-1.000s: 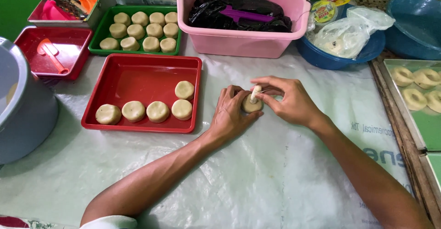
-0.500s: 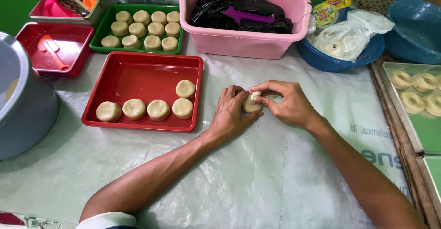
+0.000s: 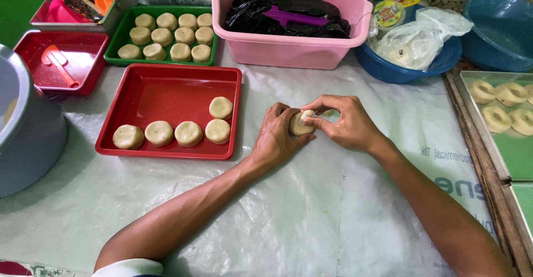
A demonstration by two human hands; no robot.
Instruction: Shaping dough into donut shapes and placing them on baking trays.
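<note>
Between your two hands, just right of the red tray (image 3: 166, 144), sits the dough ball (image 3: 300, 124), held low over the plastic-covered counter (image 3: 311, 221). Your left hand (image 3: 275, 135) cups it from the side, fingers curled around it, much as half a second ago. Your right hand (image 3: 344, 122) grips it from the other side, thumb and forefinger pinching its top edge; a second ago those fingers were lifted higher over the ball, and they have since come down onto it. Five flattened dough pieces (image 3: 189, 134) lie in the red tray, unchanged, and the pink tub (image 3: 288, 55) stands behind, unmoved.
</note>
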